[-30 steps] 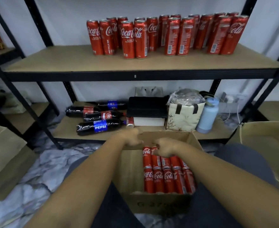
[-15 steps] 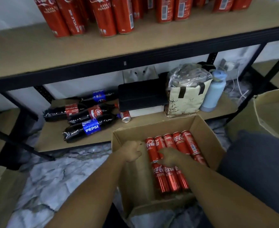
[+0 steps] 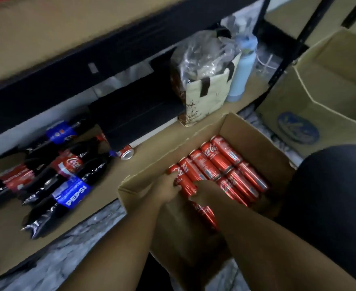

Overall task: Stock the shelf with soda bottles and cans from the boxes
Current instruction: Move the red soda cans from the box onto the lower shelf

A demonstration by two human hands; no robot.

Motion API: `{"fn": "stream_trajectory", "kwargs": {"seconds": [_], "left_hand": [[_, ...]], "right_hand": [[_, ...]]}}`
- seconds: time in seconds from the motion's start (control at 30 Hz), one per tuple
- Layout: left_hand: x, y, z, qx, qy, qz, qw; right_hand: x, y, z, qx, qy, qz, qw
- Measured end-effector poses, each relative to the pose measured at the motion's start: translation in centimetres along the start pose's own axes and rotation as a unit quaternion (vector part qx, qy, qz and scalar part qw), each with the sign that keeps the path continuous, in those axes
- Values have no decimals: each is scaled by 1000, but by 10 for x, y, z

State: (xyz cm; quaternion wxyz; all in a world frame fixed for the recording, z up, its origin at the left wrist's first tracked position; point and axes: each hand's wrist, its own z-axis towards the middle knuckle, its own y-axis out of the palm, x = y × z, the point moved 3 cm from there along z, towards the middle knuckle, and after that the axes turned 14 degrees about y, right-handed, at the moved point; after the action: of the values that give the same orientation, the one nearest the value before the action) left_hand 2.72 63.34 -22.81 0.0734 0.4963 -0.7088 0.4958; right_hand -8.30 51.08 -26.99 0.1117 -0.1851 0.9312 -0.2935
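Observation:
An open cardboard box (image 3: 254, 133) sits in front of me with several red Coca-Cola cans (image 3: 225, 153) lying in two rows along its right side. My left hand (image 3: 168, 189) grips the leftmost can (image 3: 186, 180) of the far row. My right hand (image 3: 204, 193) lies right beside it on the neighbouring cans, fingers curled down round one of them. On the lower shelf to the left lie a Pepsi bottle (image 3: 72, 194), a Coca-Cola bottle (image 3: 70, 164) and more dark bottles. A loose can (image 3: 127, 153) lies on its side there.
The upper shelf board (image 3: 68, 24) overhangs at the top. A black case (image 3: 135, 120), a tote bag (image 3: 204, 101) with plastic and a blue flask (image 3: 240, 76) stand on the lower shelf. A second open carton (image 3: 320, 97) sits at right, beside my knee (image 3: 330, 196).
My view has tilted down and closer, so the cans on the upper shelf have left the frame. Both hands have sunk into the box and closed round cans.

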Motion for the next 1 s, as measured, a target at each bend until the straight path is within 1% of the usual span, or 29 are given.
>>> {"fn": "stream_trajectory", "kwargs": {"seconds": [0.07, 0.13, 0.3, 0.43, 0.57, 0.7, 0.8, 1.0], "left_hand": [[-5, 7, 9, -13, 16, 1, 1000], [-12, 13, 18, -27, 22, -3, 999], [-29, 24, 41, -64, 28, -6, 998], [-41, 27, 55, -79, 32, -7, 996], [-45, 32, 60, -79, 47, -2, 996], [-42, 33, 64, -43, 45, -12, 998], [-39, 37, 59, -18, 33, -28, 999], [-40, 42, 56, -2, 10, -66, 998]], "right_hand": [[3, 12, -12, 14, 51, 49, 997], [-1, 14, -30, 29, 82, 99, 991], [9, 34, -43, 45, 138, 142, 979], [11, 46, -44, 86, 134, 118, 980], [24, 65, -41, 110, 103, 93, 984], [28, 66, -39, 138, 88, 91, 982], [27, 69, -39, 143, 96, 85, 981], [25, 73, -33, 149, 107, 67, 981]]}}
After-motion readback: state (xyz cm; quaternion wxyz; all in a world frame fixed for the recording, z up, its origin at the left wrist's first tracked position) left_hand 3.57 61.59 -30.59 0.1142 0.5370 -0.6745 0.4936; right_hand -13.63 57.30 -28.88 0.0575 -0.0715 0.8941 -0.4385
